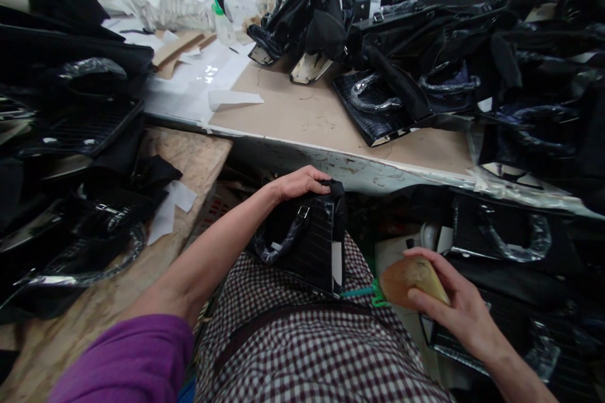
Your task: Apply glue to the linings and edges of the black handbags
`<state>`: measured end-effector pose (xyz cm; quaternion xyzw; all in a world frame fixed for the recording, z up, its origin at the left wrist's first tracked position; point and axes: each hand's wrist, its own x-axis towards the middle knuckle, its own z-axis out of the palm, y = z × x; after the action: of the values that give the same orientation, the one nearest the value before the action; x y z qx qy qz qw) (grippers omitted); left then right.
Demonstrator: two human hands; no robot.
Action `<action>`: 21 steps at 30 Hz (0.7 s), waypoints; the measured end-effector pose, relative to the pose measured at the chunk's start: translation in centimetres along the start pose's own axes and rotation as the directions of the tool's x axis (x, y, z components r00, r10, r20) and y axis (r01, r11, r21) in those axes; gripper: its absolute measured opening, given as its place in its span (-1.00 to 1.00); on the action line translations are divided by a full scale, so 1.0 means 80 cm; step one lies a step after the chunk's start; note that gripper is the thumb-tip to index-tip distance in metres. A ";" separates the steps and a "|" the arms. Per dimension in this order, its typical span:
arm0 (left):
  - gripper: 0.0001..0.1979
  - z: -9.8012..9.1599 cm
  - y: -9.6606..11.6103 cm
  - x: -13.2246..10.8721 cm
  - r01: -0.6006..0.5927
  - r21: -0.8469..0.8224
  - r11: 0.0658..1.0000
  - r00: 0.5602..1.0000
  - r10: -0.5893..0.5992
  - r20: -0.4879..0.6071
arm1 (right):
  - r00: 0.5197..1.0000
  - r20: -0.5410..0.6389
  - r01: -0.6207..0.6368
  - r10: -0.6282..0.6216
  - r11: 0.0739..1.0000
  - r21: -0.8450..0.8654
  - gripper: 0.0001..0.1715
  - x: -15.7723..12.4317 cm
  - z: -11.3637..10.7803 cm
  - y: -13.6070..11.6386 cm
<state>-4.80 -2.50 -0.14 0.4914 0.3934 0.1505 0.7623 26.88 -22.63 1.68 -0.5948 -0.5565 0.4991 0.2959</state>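
Observation:
A black croc-patterned handbag (pixel 317 242) rests on my lap over a checked apron (pixel 302 352). My left hand (pixel 302 184) grips its top edge, fingers curled over the black material. The bag's handle (pixel 278 242) is wrapped in clear plastic, and a pale strip shows along its right side. In my right hand (pixel 444 289) is a glue bottle (pixel 411 280) with yellowish-brown contents, tipped on its side. Its green cap and thin nozzle point left, the tip at the bag's lower right corner; whether it touches cannot be told.
More black handbags lie piled on the worktable (pixel 293 113), on the wooden board (pixel 189 145) to my left, and low at my right (pixel 501 233). A clear bottle with a green nozzle (pixel 222 22) stands at the back near paper scraps. The table's front edge runs just beyond my lap.

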 end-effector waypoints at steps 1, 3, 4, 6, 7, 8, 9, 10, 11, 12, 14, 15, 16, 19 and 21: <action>-0.82 0.001 0.001 -0.001 -0.005 0.000 1.000 1.000 0.005 -0.003 | 0.999 -0.002 -0.036 0.036 0.999 0.034 -0.50 0.000 0.001 0.002; -0.84 0.001 0.001 -0.002 -0.014 0.001 1.000 1.000 0.014 -0.012 | 0.994 -0.008 -0.104 0.106 0.988 0.114 -0.49 0.001 0.003 0.008; -0.84 0.001 0.000 -0.002 -0.018 0.001 1.000 1.000 0.018 -0.017 | 0.991 -0.014 -0.126 0.130 0.980 0.153 -0.48 0.002 0.003 0.010; -0.84 0.000 -0.002 -0.002 -0.022 -0.001 1.000 0.999 0.022 -0.025 | 0.990 -0.048 -0.124 0.134 0.976 0.181 -0.48 0.005 0.002 0.013; -0.84 -0.001 -0.003 -0.002 -0.023 -0.002 1.000 0.999 0.023 -0.028 | 0.991 -0.081 -0.096 0.110 0.982 0.160 -0.49 0.008 0.001 0.013; -0.84 -0.001 -0.003 -0.001 -0.023 -0.004 1.000 0.999 0.023 -0.030 | 0.991 -0.116 -0.055 0.069 0.991 0.122 -0.50 0.012 0.000 0.012; -0.84 -0.001 -0.004 -0.001 -0.023 -0.004 1.000 0.999 0.022 -0.031 | 0.988 -0.150 -0.006 0.018 0.997 0.077 -0.50 0.015 0.000 0.010; -0.84 -0.001 -0.004 -0.001 -0.021 -0.004 1.000 0.999 0.021 -0.032 | 0.984 -0.175 0.044 -0.037 0.998 0.038 -0.51 0.019 0.000 0.008; -0.84 -0.001 -0.005 -0.001 -0.020 -0.004 1.000 0.999 0.020 -0.032 | 0.978 -0.188 0.092 -0.088 0.996 0.011 -0.51 0.023 0.001 0.005; -0.84 -0.001 -0.005 -0.001 -0.018 -0.003 1.000 0.999 0.018 -0.031 | 0.973 -0.189 0.136 -0.135 0.991 -0.008 -0.50 0.026 0.002 0.002; -0.83 -0.001 -0.005 -0.001 -0.014 0.000 1.000 1.000 0.014 -0.027 | 0.959 -0.181 0.214 -0.219 0.976 -0.047 -0.50 0.032 0.004 -0.002; -0.83 -0.001 -0.005 0.000 -0.012 0.000 1.000 1.000 0.012 -0.025 | 0.950 -0.178 0.247 -0.256 0.966 -0.071 -0.50 0.034 0.005 -0.003; -0.83 0.000 -0.005 0.000 -0.010 0.000 1.000 1.000 0.010 -0.023 | 0.943 -0.172 0.273 -0.286 0.957 -0.097 -0.49 0.036 0.006 -0.004; -0.83 -0.001 -0.006 0.001 -0.001 -0.002 1.000 1.000 0.001 -0.019 | 0.927 -0.148 0.321 -0.344 0.934 -0.157 -0.48 0.039 0.007 -0.003; -0.83 -0.001 -0.006 0.001 0.003 -0.003 1.000 1.000 -0.004 -0.021 | 0.925 -0.131 0.332 -0.358 0.925 -0.186 -0.47 0.040 0.006 -0.002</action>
<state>-4.89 -2.62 -0.64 0.4879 0.4019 0.1548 0.7593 26.02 -19.63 0.82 -0.5477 -0.6650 0.3427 0.3747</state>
